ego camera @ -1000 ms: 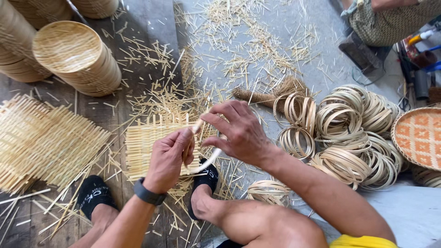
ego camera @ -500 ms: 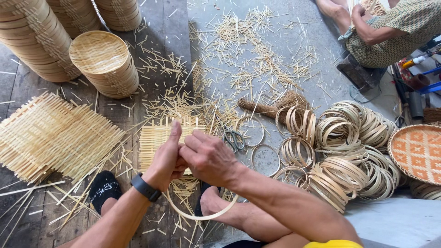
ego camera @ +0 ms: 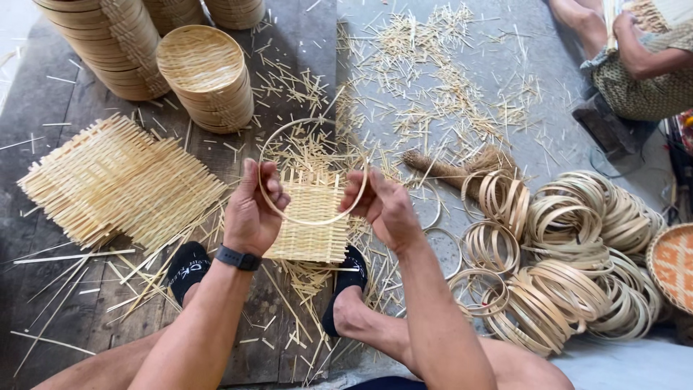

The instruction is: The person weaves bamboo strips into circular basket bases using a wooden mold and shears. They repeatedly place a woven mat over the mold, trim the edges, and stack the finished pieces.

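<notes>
Bamboo hoop [ego camera: 312, 130], thin and round, is what we see held up over the floor between the two hands, above a small square woven mat [ego camera: 312, 224] that lies between the person's feet. We see the left hand [ego camera: 254, 209] closed on the hoop's left edge, fingers curled around the strip, a dark watch band on its wrist. The right hand [ego camera: 384, 206] pinches the hoop's right edge between thumb and fingers. Bare feet in black sandals [ego camera: 186, 266] rest on the dark planks either side of the mat. To the left we find a larger pile of woven mats [ego camera: 119, 180], and far left stand stacks of finished round baskets [ego camera: 206, 79]. To the right lies a big heap of bamboo rings [ego camera: 570, 253], with a small hand broom [ego camera: 462, 167] just beyond them. Loose bamboo slivers [ego camera: 433, 65] litter the floor. At the far right corner we see another person's arm [ego camera: 646, 54].
</notes>
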